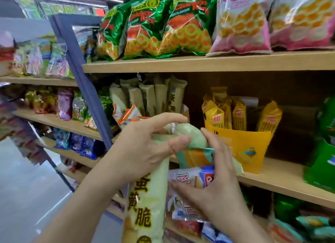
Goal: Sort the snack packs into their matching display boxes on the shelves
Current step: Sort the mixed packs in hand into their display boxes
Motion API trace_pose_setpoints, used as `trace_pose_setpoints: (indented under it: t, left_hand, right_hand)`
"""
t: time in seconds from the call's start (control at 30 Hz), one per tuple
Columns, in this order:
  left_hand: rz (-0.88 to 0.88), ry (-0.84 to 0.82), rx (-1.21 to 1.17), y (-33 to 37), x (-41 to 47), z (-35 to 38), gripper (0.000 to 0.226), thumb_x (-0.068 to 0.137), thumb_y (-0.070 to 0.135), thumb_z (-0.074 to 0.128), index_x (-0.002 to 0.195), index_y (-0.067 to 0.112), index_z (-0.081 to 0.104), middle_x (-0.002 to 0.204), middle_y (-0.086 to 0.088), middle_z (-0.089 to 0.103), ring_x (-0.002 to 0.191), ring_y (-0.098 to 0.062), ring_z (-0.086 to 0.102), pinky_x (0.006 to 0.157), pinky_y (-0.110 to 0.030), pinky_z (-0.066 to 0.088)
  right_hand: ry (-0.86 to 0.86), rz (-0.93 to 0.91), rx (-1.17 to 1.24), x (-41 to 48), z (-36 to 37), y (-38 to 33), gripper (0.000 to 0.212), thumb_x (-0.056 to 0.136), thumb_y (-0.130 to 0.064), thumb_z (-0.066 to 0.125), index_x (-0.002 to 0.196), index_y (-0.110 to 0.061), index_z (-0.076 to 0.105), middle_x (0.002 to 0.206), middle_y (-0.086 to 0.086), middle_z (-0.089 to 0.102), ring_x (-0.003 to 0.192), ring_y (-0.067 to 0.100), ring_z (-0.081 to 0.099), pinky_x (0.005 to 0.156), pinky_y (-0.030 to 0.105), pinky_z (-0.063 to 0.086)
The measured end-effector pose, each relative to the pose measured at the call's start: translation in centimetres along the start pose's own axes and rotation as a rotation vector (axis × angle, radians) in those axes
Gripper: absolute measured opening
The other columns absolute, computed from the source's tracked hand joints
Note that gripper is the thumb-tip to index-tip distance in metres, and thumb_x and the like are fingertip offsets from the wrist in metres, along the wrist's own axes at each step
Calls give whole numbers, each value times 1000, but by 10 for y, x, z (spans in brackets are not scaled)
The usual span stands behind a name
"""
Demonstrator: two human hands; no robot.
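Note:
My left hand [145, 148] grips the top of a long cream snack pack [146, 197] with dark printed characters, which hangs down in front of the shelf. My right hand [219, 175] holds a bundle of packs: a blue and white pack [190, 177], a teal and orange pack [195, 157] and a pale green pack [192, 137]. Behind my left hand, matching cream packs [159, 97] stand upright on the middle shelf; their box is hidden. To the right is a yellow display box [243, 148] holding yellow packs [239, 114].
The top shelf [199, 63] carries green crisp bags [163, 28] and pink bags [243, 25]. A green box [319, 170] stands at the far right of the middle shelf. More snack bags fill the lower shelves and the unit at the left. A blue post [81, 75] divides the units.

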State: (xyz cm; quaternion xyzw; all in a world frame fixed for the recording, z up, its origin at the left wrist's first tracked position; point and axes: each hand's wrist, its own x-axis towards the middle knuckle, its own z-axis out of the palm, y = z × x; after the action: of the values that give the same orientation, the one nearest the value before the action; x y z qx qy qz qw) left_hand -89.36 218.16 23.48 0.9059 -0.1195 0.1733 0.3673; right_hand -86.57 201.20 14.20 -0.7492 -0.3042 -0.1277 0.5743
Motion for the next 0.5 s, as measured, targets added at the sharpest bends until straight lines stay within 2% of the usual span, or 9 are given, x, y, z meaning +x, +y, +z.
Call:
trace_pose_setpoints:
  t: [0.07,0.2,0.27,0.33,0.4,0.47,0.5]
  left_hand:
    - [-33,-74,-43,-2,3,2,43,79,67,60,116,48,56,97,16,69,91,-3,68,76,-28,58]
    - [-46,-8,154,-8,8,4,44,73,70,61,108,44,53,87,11,67,78,-6,66,68,-34,56]
    - [-23,40,222,-16,10,1,32,81,64,59,104,43,54,82,9,65,73,-8,64,64,-37,54]
    - [-9,60,217,-26,11,-8,22,86,57,59,103,43,56,80,7,64,71,-11,63,63,-38,52]
    - [-1,76,182,-40,10,-25,20,86,53,60,103,42,57,80,5,64,68,-13,62,63,-39,52]
    - [22,113,140,-56,8,-51,25,81,50,58,103,39,58,82,3,63,67,-16,60,63,-41,50]
    - [38,119,120,-65,6,-65,28,79,49,57,104,38,59,84,2,63,68,-18,59,64,-42,49]
  right_hand:
    - [49,-37,-83,1,17,5,120,59,-30,93,140,-62,10,143,-27,21,124,-29,18,87,-11,23]
    - [68,-44,-212,1,42,9,131,60,-34,90,140,-65,-9,147,-36,1,120,-37,9,66,-8,36]
    - [38,-55,-224,2,47,14,124,64,-36,88,140,-66,-6,149,-32,4,124,-34,9,75,-9,34]
    - [-42,-40,-167,5,45,17,118,65,-37,88,140,-69,3,152,-32,6,132,-23,16,89,-8,30]
    - [-152,57,-71,9,34,13,112,61,-35,92,134,-73,15,146,-33,22,130,-14,35,94,0,37]
    - [-220,269,137,18,21,2,105,51,-27,96,115,-80,31,125,-30,51,106,-5,62,81,12,53]
    - [-244,343,178,24,17,-1,102,46,-24,94,106,-80,34,111,-29,58,93,-5,67,71,13,55]
